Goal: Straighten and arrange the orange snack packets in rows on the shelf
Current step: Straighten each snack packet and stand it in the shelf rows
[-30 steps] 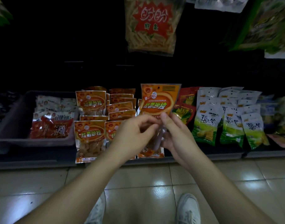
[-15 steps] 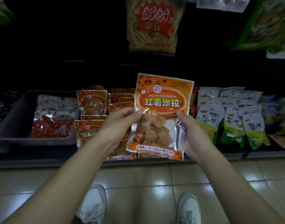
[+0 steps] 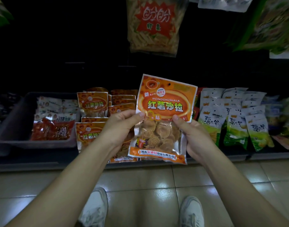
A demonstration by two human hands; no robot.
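The held orange packet (image 3: 165, 110) now faces the camera flat and upright. 1 second ago both hands met at its middle and it sat closer to the shelf (image 3: 42, 163). It is now raised in front of the shelf, not yet placed. The left hand (image 3: 119, 126) pinches its left edge and the right hand (image 3: 194, 136) its right edge. Judgement: the packet is straightened and ready for a row. Count: 2 hands, 1 held packet, roughly 8 shelved orange packets (image 3: 92, 102); overlap and dim light prevent an exact figure.

held packet (image 3: 163, 115) orange, white lettering | right-hand packets (image 3: 235, 118) white-green | tray (image 3: 14, 128) grey
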